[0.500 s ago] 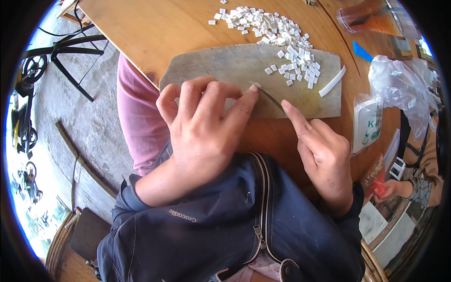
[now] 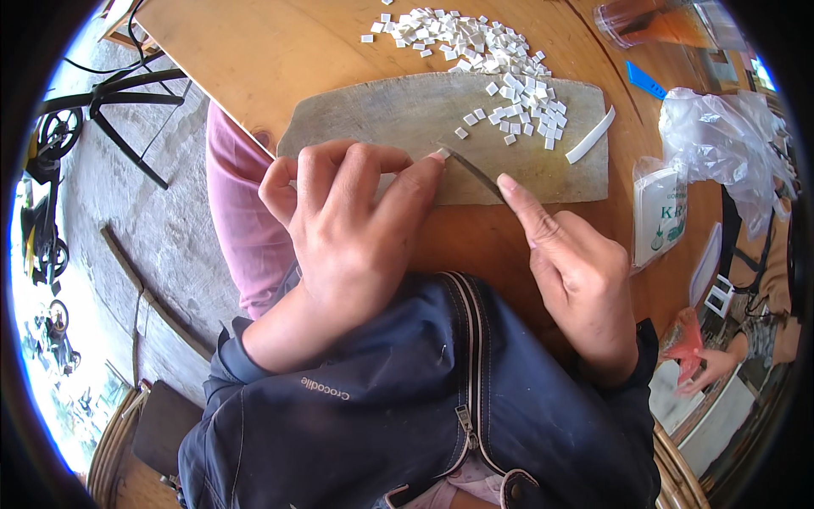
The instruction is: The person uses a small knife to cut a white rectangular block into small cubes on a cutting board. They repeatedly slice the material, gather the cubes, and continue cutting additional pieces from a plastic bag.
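at the grayish board [image 2: 365,114], right hand [image 2: 585,267] grips a thin blade [image 2: 475,173], tip by the curled left hand [image 2: 349,216], can't tell if it's pinching anything; white squares [image 2: 500,61] beyond.

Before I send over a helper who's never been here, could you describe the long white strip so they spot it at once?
Start at the wooden table and find the greyish board lying on it. Go to its right end, past the small white pieces. The white strip lies aslant there, gently curved and far longer than any of those squarish bits.
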A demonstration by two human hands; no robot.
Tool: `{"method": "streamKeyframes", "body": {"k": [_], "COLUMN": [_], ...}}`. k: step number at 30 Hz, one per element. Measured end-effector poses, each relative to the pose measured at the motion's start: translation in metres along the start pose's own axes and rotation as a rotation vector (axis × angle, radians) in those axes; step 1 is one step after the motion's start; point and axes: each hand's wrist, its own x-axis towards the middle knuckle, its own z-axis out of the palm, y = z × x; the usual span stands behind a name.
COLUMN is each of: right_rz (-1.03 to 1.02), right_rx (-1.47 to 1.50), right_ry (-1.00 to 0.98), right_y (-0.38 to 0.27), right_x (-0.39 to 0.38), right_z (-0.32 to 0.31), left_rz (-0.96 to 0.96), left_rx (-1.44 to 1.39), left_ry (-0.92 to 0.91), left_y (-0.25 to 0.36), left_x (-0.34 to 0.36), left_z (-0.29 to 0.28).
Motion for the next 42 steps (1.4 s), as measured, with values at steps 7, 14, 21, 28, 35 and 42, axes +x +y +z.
{"method": "streamKeyframes", "body": {"k": [7, 14, 21, 28, 35, 42], "right_rz": [-0.002, 0.028, 0.007, -0.012, -0.03, 0.003], "right_rx": [0.001, -0.157, -0.119, -0.019, -0.042, -0.094], "right_ry": [0.004, 0.092, 0.08, 0.001, -0.026, 0.023], "right_y": [-0.003, -0.016, -0.009, -0.007, -0.009, -0.015], "right_x": [0.001, -0.004, -0.005, -0.006, -0.004, -0.001], "right_z": [0.011, 0.027, 0.023, 0.016, 0.016, 0.02], "left_rz": [-0.018, -0.021, -0.034, 0.001, -0.012, -0.033], "left_rx": [0.01, 0.03, 0.089, 0.075, 0.042, 0.08], "left_ry": [-0.002, -0.062, -0.059, -0.058, -0.051, -0.075], "left_y": [0.002, 0.004, 0.009, 0.008, 0.008, 0.01], "left_x": [0.0, -0.006, -0.013, -0.008, -0.008, -0.015], "left_z": [-0.003, -0.005, -0.007, -0.01, -0.01, -0.011]}}
